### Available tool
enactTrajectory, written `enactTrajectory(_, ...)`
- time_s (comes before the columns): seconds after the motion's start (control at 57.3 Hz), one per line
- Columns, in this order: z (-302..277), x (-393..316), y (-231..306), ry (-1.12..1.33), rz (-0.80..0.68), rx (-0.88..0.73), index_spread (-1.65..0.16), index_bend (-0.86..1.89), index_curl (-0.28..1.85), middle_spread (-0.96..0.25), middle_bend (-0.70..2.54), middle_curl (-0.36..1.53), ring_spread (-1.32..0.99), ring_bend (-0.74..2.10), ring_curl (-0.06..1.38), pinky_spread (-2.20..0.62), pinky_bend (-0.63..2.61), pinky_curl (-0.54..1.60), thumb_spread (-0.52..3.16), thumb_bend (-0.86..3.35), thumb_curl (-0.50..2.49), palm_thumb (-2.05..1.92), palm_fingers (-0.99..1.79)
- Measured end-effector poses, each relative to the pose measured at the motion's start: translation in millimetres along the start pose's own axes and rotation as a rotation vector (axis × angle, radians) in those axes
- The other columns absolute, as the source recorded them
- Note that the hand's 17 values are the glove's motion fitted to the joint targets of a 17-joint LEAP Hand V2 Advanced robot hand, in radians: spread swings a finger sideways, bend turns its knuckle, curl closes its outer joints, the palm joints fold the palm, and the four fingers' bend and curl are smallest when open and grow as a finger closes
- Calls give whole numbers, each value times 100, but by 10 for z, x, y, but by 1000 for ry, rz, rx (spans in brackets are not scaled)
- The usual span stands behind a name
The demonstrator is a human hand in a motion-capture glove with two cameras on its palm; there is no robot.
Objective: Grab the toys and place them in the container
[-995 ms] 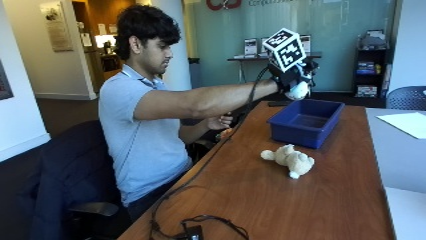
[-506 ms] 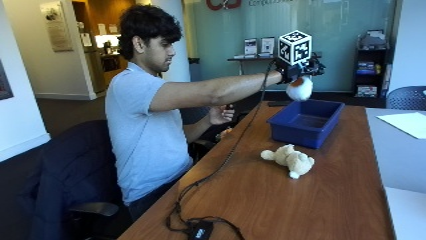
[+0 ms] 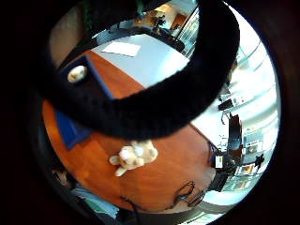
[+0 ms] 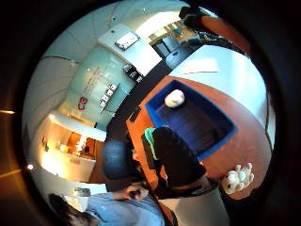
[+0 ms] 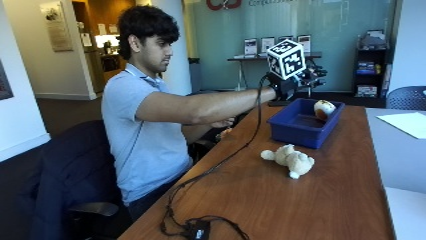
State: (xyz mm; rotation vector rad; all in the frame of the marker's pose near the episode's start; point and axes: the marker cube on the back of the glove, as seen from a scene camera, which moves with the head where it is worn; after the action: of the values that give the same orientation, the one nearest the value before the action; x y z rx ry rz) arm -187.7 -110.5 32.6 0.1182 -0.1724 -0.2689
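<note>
Outside view: gloved right hand (image 5: 293,82) raised above the blue container's (image 5: 293,131) near end, fingers spread, holding nothing. Round white toy (image 5: 324,108) sits inside the container at its far end. Plush teddy (image 5: 290,160) lies on the counter (image 5: 293,200) just beside the container. Thumb-side palm view shows the container's whole floor, with just that one toy; little-finger view is mostly blocked by a black strap (image 3: 154,108).

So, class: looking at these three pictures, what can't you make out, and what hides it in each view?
- Gloved right hand, outside view: whether its fingers are open or curled, hidden behind the marker cube.
- Blue container, little finger side palm view: mostly covered by a black strap.
- Round toy in the container: too small to identify.
- Plush toy on the table: face turned away.
</note>
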Motion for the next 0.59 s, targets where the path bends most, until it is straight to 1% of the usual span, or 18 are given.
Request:
enactTrajectory(0.122, 33, 460, 444, -40, 67, -11, -36, 19, 43, -8, 18, 35, -8, 23, 25, 5, 68, 33, 129, -5, 22, -8, -8)
enactTrajectory(0.244, 221, 817, 796, 14, 141, -64, -36, 18, 41, -8, 17, 34, -8, 19, 25, 6, 66, 32, 130, -5, 21, -8, -6)
enactTrajectory(0.349, 523, 1004, 1120, 60, 160, -169, -36, 18, 41, -8, 16, 33, -8, 17, 25, 6, 66, 32, 130, -5, 21, -7, -7)
enactTrajectory(0.471, 945, 1055, 1335, 83, 159, -294, -37, 20, 40, -9, 16, 32, -8, 17, 24, 6, 66, 33, 129, -5, 21, -8, -7)
enactTrajectory(0.594, 1475, 1123, 1472, 191, 154, -447, -37, 17, 39, -9, 21, 34, -9, 21, 25, 5, 67, 33, 132, -1, 22, -1, 6)
